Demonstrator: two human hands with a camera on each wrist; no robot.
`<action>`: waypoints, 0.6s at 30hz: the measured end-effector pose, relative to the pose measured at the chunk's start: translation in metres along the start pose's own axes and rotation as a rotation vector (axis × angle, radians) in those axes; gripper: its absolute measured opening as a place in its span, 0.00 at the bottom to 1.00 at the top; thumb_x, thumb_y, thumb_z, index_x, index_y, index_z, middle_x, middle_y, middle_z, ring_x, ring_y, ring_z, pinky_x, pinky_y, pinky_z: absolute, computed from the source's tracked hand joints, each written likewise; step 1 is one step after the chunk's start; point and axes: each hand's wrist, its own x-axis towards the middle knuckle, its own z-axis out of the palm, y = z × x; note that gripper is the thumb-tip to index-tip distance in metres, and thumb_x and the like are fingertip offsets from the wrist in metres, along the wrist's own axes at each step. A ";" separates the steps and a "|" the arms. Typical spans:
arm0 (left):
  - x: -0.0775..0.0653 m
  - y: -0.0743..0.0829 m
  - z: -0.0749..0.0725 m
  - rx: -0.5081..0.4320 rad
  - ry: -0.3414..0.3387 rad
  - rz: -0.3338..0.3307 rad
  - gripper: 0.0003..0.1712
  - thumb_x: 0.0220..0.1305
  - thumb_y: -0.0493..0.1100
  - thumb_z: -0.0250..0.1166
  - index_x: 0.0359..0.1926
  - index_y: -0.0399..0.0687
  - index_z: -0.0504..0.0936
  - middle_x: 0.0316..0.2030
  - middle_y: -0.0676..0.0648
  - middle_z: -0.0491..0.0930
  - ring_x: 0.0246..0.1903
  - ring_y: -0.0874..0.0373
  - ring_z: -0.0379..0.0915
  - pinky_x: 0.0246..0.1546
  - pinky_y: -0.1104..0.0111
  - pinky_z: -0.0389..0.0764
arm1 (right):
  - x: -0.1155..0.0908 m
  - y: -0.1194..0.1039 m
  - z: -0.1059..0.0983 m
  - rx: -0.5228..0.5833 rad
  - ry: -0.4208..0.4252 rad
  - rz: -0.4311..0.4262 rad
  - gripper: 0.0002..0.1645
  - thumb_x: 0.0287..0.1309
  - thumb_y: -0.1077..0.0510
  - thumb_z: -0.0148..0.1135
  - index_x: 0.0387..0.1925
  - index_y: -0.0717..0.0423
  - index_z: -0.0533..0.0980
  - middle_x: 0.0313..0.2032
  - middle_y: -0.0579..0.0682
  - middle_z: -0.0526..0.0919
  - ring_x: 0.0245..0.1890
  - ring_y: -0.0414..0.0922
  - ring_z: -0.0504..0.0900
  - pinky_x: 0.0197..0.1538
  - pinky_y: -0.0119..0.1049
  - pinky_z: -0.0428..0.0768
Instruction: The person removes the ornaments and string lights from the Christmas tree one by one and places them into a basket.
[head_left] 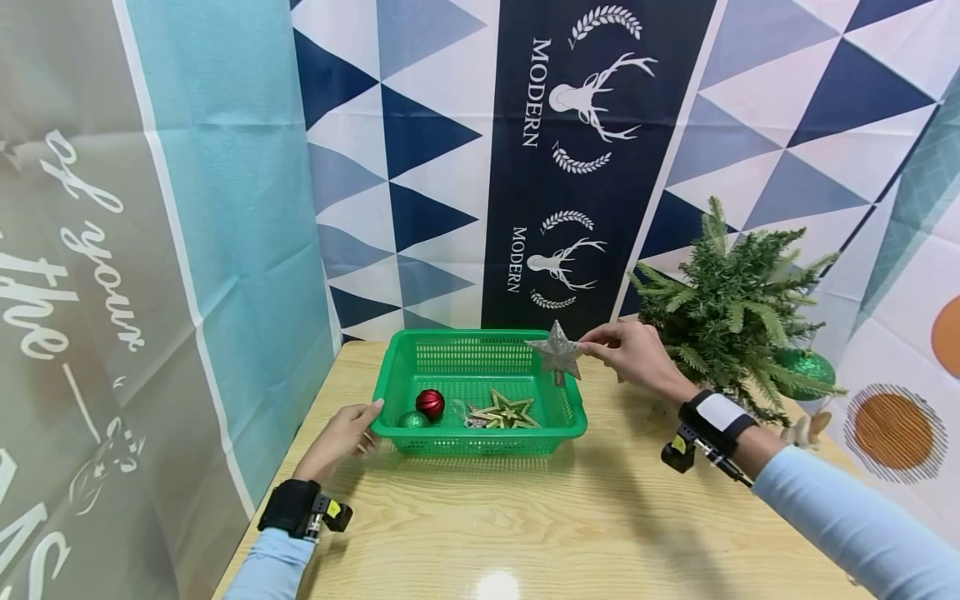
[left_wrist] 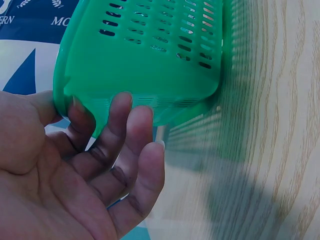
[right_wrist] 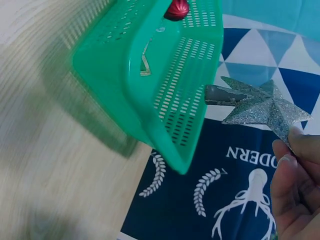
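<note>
My right hand [head_left: 633, 354] pinches one point of a silver glittery star tree topper [head_left: 557, 350] between thumb and fingers. The star is held up over the right end of a green plastic basket [head_left: 480, 433]; its grey socket [right_wrist: 222, 95] points toward the basket in the right wrist view. At the opposite end, my left hand [head_left: 345, 437] grips the basket's rim [left_wrist: 61, 75] with thumb and index finger, the other fingers loosely bent below. Inside the basket lie a ridged red ball [head_left: 430, 404], a green ball [head_left: 413, 420] and a gold star [head_left: 507, 412].
A small artificial Christmas tree [head_left: 738, 300] stands at the right, with a glittery green ball [head_left: 806, 372] on its near right side. The basket sits on a light wooden table [head_left: 465, 508]. Patterned fabric [head_left: 435, 208] hangs behind the table's far edge.
</note>
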 end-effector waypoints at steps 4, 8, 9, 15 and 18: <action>0.000 0.000 0.000 -0.003 -0.002 0.001 0.30 0.82 0.59 0.50 0.63 0.37 0.76 0.39 0.34 0.79 0.35 0.44 0.78 0.39 0.55 0.82 | 0.000 -0.001 0.009 0.020 -0.014 0.002 0.10 0.72 0.51 0.66 0.46 0.51 0.88 0.31 0.47 0.87 0.15 0.45 0.75 0.18 0.37 0.76; 0.000 0.001 0.000 -0.004 0.002 0.004 0.31 0.82 0.60 0.50 0.63 0.37 0.75 0.39 0.33 0.79 0.36 0.41 0.78 0.40 0.54 0.82 | 0.001 -0.002 0.019 0.010 -0.021 -0.020 0.09 0.70 0.53 0.68 0.45 0.51 0.88 0.34 0.46 0.88 0.20 0.44 0.78 0.22 0.37 0.75; -0.001 0.001 0.000 -0.003 0.002 0.005 0.31 0.82 0.60 0.50 0.63 0.37 0.75 0.39 0.33 0.79 0.36 0.41 0.78 0.40 0.54 0.82 | 0.001 -0.002 0.021 0.009 -0.023 -0.027 0.09 0.70 0.53 0.68 0.45 0.51 0.88 0.34 0.47 0.89 0.20 0.44 0.79 0.23 0.37 0.75; -0.004 0.004 0.001 -0.006 -0.003 0.011 0.31 0.82 0.59 0.50 0.65 0.36 0.74 0.40 0.32 0.79 0.38 0.38 0.78 0.40 0.53 0.82 | -0.002 -0.004 0.036 0.020 -0.064 -0.028 0.08 0.70 0.54 0.68 0.45 0.50 0.88 0.39 0.49 0.89 0.24 0.42 0.81 0.24 0.37 0.77; -0.008 0.008 0.002 -0.015 -0.003 0.010 0.30 0.83 0.58 0.50 0.65 0.35 0.73 0.40 0.31 0.79 0.39 0.36 0.78 0.42 0.51 0.82 | -0.003 -0.002 0.045 0.039 -0.097 -0.025 0.08 0.70 0.54 0.68 0.45 0.49 0.88 0.41 0.49 0.89 0.27 0.43 0.83 0.27 0.38 0.79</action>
